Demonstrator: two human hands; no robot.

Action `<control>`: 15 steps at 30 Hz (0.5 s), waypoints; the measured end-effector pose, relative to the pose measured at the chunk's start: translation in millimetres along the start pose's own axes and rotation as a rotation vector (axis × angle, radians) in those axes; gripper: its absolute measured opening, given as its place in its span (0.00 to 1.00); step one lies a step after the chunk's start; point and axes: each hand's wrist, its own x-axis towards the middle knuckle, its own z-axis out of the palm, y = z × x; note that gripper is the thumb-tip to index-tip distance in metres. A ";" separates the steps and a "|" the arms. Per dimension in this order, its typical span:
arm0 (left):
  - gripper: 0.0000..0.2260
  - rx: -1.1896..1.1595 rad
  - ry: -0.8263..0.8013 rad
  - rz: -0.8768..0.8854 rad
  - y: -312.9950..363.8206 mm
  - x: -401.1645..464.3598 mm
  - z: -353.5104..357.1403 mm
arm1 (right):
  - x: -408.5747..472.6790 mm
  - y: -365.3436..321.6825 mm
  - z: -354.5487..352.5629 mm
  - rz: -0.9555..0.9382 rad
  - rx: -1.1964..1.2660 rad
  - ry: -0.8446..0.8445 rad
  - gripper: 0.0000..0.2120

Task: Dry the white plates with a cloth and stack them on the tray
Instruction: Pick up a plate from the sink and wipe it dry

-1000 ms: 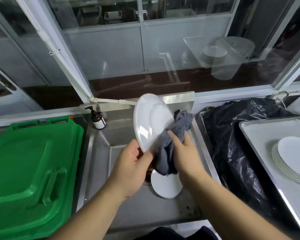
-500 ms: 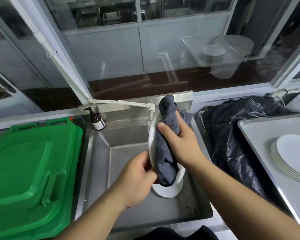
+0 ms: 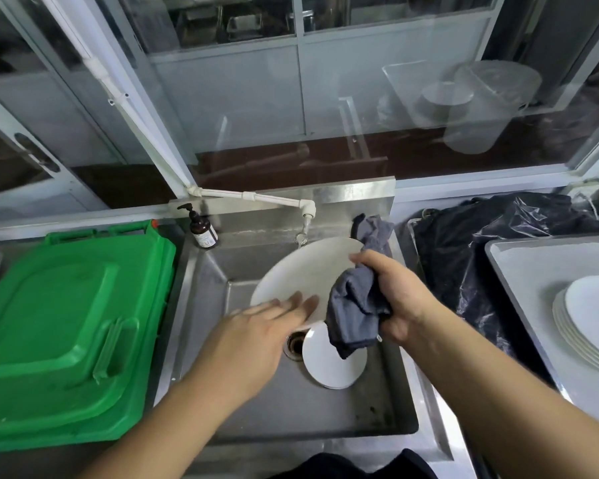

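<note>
Over the sink, the right hand clamps cloth and seemingly the plate, while the left hand rests straight-fingered beneath, so the wet plate could slip

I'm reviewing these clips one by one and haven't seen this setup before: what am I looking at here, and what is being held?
There is no machine: a person wears a camera on the head, looking down at their own hands over a steel sink. The right hand grips a grey cloth against a white plate; the left hand lies with straight fingers on the plate's near edge. Another plate lies in the sink. Right: a tray with stacked plates. Left: a green lid.
</note>
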 end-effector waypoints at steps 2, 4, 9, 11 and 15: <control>0.36 0.073 -0.011 -0.037 3.2 -4.8 6.1 | 3.3 5.9 -11.7 0.040 0.012 0.001 0.15; 0.35 0.093 -0.004 -0.082 8.1 -8.0 13.0 | 3.7 12.9 -18.7 0.068 0.013 0.002 0.11; 0.34 -0.249 0.060 -0.272 14.7 -26.4 16.2 | 9.3 28.0 -37.9 -0.012 -0.026 0.060 0.18; 0.32 -0.710 0.257 -0.587 20.5 -31.7 15.7 | 8.2 31.6 -43.5 -0.039 -0.026 0.045 0.19; 0.12 -1.485 0.363 -1.087 25.3 -29.0 11.8 | -0.7 39.4 -47.3 -0.071 -0.026 0.008 0.14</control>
